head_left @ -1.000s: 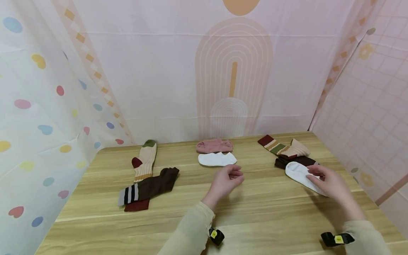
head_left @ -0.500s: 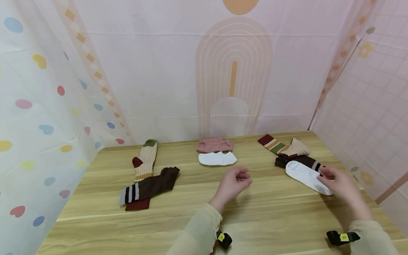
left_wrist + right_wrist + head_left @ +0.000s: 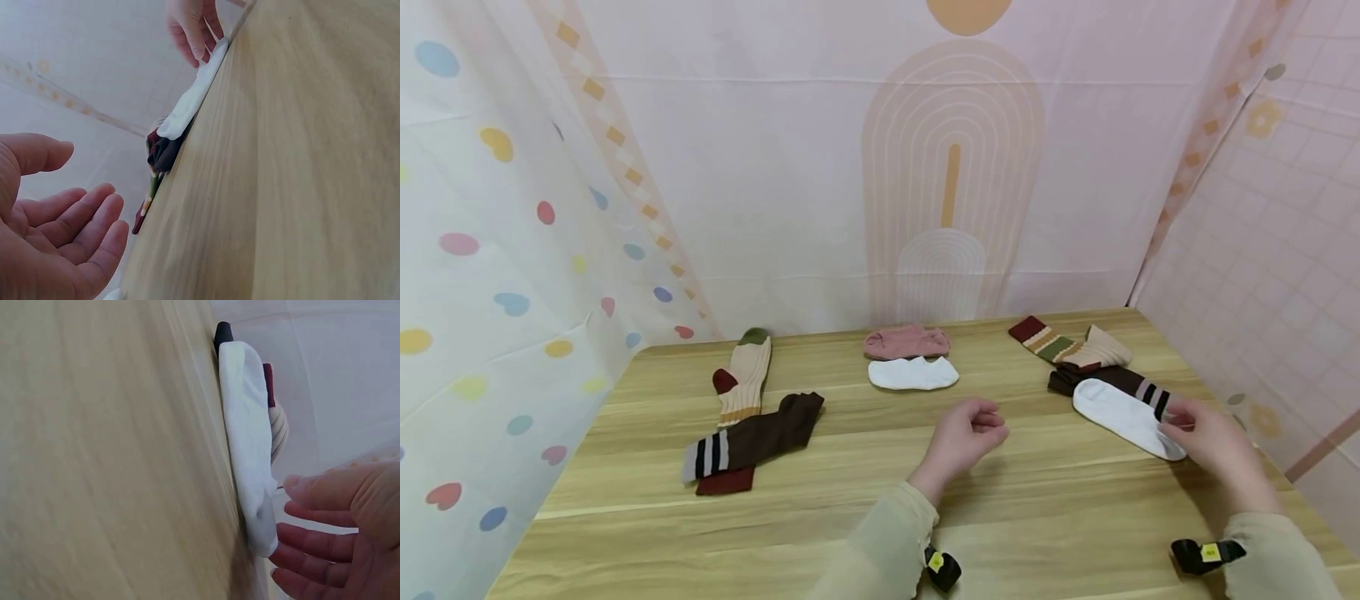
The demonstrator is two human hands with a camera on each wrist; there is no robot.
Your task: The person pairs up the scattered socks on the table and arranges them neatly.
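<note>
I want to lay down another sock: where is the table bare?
Bare tabletop: between the left brown sock and the left hand; also between that hand and the right white sock. Crowded: the right sock pile, beside the right hand.

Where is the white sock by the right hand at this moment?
In the head view, the white sock lies on the right of the table, in front of the striped brown sock, its near end beside the right hand.

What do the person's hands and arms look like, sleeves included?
The left hand and right hand are ungloved. The left sleeve and right sleeve are pale beige. Beside each sits a black band-like piece with a yellow label, print unreadable.
</note>
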